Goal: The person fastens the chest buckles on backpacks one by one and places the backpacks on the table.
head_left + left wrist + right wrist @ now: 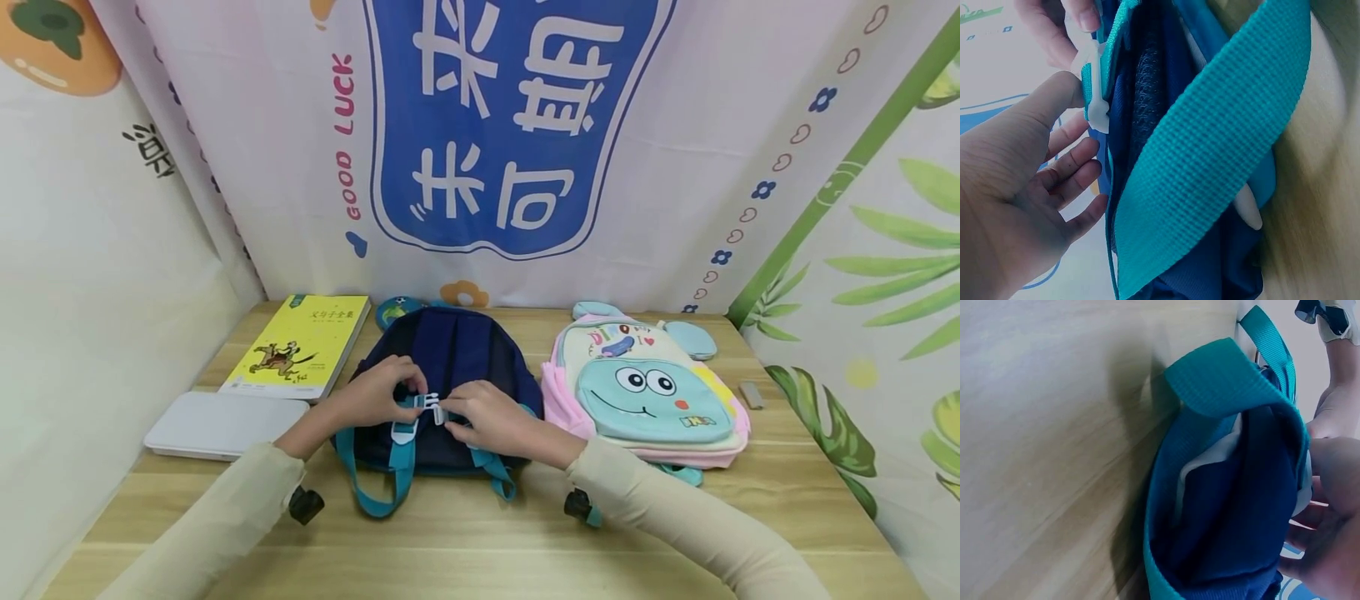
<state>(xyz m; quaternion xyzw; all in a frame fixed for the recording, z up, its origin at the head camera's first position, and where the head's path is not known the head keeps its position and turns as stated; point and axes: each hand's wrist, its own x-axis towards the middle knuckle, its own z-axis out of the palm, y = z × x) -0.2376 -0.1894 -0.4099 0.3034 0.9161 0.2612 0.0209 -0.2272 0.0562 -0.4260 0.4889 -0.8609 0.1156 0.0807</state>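
A navy backpack [480, 342] with teal straps [402, 471] lies on the table, its strap side facing up. Over its middle, my left hand [378, 392] pinches the white pronged half of a buckle [431, 400] on a teal strap. Just to the right, my right hand [491, 417] pinches the white socket half of the buckle [439, 415]. The two halves are close together and appear separate. In the left wrist view, the left thumb and forefinger meet at a white buckle piece [1099, 94]. The right fingertips are largely hidden in the right wrist view.
To the right lies a pink and teal cartoon backpack [652, 400], with a small grey object [752, 396] beyond it. On the left are a yellow book [300, 346] and a white case [225, 425]. A printed curtain [300, 167] hangs behind the wooden table [465, 550].
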